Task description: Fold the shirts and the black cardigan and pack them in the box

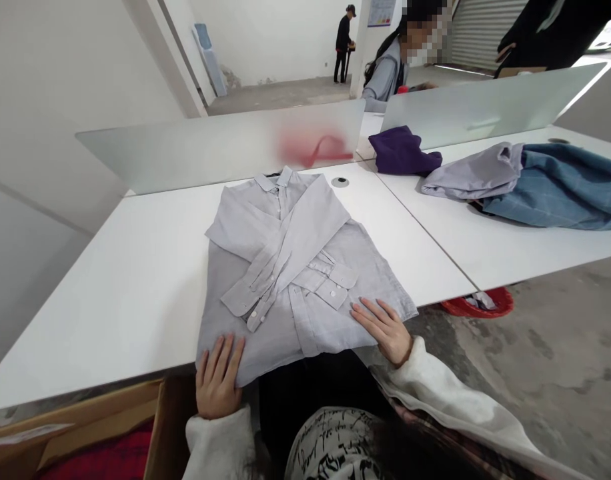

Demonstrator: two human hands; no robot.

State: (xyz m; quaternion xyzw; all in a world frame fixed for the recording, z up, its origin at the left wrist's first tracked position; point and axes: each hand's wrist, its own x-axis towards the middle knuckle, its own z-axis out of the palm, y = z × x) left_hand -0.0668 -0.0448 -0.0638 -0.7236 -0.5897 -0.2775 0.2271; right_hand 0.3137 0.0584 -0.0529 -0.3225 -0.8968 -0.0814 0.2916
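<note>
A light grey button-up shirt (250,280) lies front up on the white table (120,293), its collar toward the divider. Both sleeves are folded inward and cross over the chest, with the buttoned cuffs (330,280) near the middle. My left hand (219,380) rests on the lower left corner of the shirt, fingers stretched out. On the lower right part, near the hem, my right hand (383,327) lies flat with its fingers extended. The hem reaches the table's near edge, and part of it hangs just over.
A frosted divider (225,147) runs along the back. Purple cloth (403,150) and a blue and lilac garment pile (550,187) lie on the right table. A cardboard box (155,427) stands low left; a red-lined bin (503,303) sits below right. People are beyond the divider.
</note>
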